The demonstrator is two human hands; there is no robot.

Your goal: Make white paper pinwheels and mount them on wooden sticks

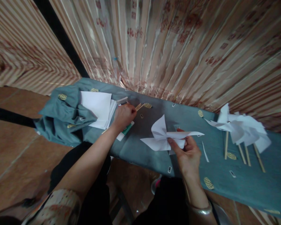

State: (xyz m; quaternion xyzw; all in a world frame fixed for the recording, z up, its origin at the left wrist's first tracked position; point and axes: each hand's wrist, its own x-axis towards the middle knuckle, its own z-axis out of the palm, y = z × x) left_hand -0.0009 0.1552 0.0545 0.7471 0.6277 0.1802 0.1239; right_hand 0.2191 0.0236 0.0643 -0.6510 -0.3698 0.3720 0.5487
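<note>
My right hand (187,151) holds a white paper pinwheel (159,132) over the cloth, its thumb pressed near the centre where the folded points meet. No stick shows on this pinwheel. To the left, my left hand (125,116) is down at the cloth with its fingers drawn together beside a few thin wooden sticks (139,107). Whatever its fingertips grip is hidden. Partly under that hand lies a small green and white box (125,131). A stack of white paper squares (97,104) rests just left of it.
Several finished pinwheels (245,128) on wooden sticks lie at the right of the bench's grey-green cloth (154,165). A thin paper strip (205,152) is near my right hand. Bunched cloth (61,109) covers the left end, and a patterned curtain (154,47) hangs behind.
</note>
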